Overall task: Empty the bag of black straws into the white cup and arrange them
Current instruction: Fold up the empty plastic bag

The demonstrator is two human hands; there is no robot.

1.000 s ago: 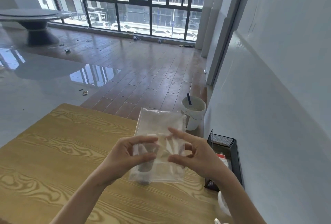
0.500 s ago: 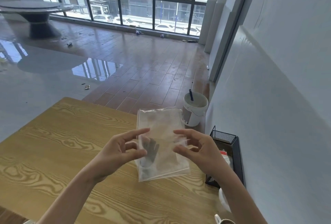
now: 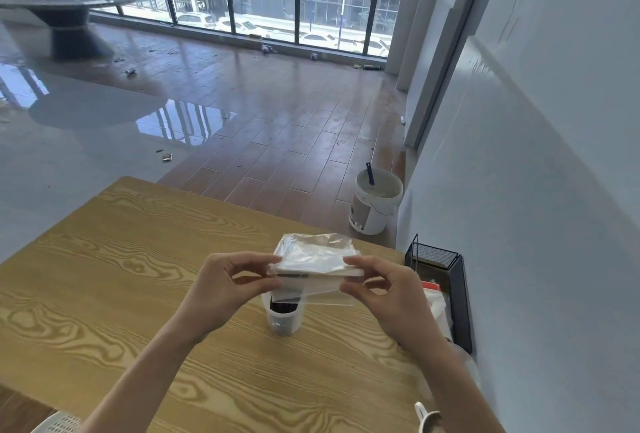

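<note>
Above the white cup [image 3: 283,318] of black straws [image 3: 284,306], my left hand [image 3: 221,290] and right hand [image 3: 391,297] pinch the clear bag [image 3: 317,259] by its two sides.

wooden table [image 3: 114,280] | black mesh organizer [image 3: 462,297] by wall | white bucket [image 3: 375,207] on floor

No text, brand, number or sign is showing clearly enough to read. The white bucket [image 3: 375,206], standing on the floor beyond the far edge of the wooden table [image 3: 138,277], is carrying a label on its side, but its print is blurring into a grey patch. Nothing legible is appearing on the clear plastic bag [image 3: 317,261] held above that table.
</note>
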